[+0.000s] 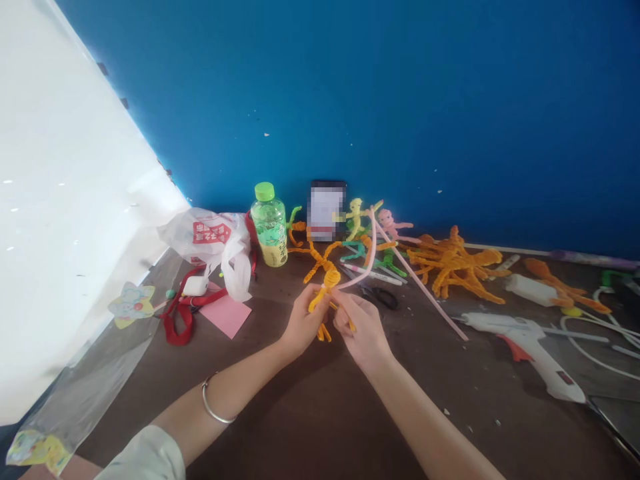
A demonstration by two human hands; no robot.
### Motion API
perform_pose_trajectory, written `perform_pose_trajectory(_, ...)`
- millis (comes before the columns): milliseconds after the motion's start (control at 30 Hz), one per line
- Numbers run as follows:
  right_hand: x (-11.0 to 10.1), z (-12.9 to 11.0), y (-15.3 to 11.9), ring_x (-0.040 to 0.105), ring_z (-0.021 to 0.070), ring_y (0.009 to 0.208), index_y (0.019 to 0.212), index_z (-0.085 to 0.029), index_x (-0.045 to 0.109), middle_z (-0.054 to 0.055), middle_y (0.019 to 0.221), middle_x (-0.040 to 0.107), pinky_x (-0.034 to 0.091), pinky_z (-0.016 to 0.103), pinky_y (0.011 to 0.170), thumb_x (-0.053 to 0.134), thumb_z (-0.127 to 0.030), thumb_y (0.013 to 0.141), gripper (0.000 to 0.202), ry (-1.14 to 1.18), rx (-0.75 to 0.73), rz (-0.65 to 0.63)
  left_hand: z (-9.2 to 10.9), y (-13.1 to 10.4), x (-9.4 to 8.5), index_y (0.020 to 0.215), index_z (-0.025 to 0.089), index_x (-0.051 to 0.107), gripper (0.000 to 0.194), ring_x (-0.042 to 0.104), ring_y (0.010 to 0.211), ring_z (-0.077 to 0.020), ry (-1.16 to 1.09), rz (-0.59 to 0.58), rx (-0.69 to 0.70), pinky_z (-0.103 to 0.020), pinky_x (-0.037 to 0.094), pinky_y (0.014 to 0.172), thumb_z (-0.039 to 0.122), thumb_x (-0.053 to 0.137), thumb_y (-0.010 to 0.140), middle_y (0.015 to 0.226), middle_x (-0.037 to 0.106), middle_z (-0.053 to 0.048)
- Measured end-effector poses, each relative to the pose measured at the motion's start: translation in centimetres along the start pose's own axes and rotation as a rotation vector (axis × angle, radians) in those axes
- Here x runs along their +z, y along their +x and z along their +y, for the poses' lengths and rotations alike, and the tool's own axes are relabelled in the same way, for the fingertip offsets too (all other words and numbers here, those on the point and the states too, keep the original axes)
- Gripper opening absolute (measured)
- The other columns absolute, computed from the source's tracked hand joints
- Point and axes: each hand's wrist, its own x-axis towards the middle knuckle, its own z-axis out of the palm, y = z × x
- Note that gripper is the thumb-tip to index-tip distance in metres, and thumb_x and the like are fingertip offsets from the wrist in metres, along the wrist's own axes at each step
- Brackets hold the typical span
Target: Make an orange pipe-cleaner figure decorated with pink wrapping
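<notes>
1 head view, looking forward and down, near the table (310, 427)

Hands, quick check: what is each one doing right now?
Left hand: closed on the orange pipe-cleaner figure.
Right hand: fingers pinched at the same figure, where the pink pipe cleaner starts.

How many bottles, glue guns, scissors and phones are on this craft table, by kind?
Green-capped bottle: 1
White glue gun: 1
Black-handled scissors: 1
Phone propped against the blue wall: 1
Total: 4
</notes>
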Motion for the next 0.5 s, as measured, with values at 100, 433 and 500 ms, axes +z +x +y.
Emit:
perform_pose_trajectory(100, 0.04, 0.06, 0.03, 0.024, 0.0012, 0.030, 0.039, -0.016, 0.038, -0.007, 0.032, 0.034, 0.013, 0.020, 0.032, 0.071, -0.031, 0.061, 0.043, -0.027, -0.010, 0.010, -0.49, 0.23, -0.10, 0.078, 0.016, 0.050, 0.034, 0.034, 0.042, -0.0036, -0.068, -0.013, -0.027, -0.016, 0.028, 0.041, 0.049, 0.049, 0.076, 0.052, 0.037, 0.006)
perform_pose_trajectory(433, -0.02, 0.13, 0.21, 0.027, 0.0022, 0.030, 0.038, -0.016, 0.040, -0.006, 0.032, 0.036, 0.016, 0.020, 0.033, 0.071, -0.033, 0.061, 0.042, -0.089, -0.040, 0.023, -0.59, 0.37, 0.07, 0.066, 0.015, 0.045, 0.040, 0.032, 0.040, -0.0028, -0.182, 0.039, -0.113, -0.016, 0.028, 0.038, 0.055, 0.052, 0.071, 0.049, 0.033, 0.007)
perform_pose_trajectory(500, -0.16, 0.33, 0.33, 0.027, 0.0024, 0.030, 0.038, -0.016, 0.040, -0.006, 0.031, 0.036, 0.016, 0.020, 0.033, 0.071, -0.034, 0.062, 0.043, -0.107, -0.049, 0.027, -0.49, 0.39, 0.16, 0.065, 0.016, 0.042, 0.039, 0.030, 0.039, -0.0024, -0.234, 0.013, -0.122, -0.015, 0.026, 0.038, 0.053, 0.052, 0.073, 0.048, 0.031, 0.008)
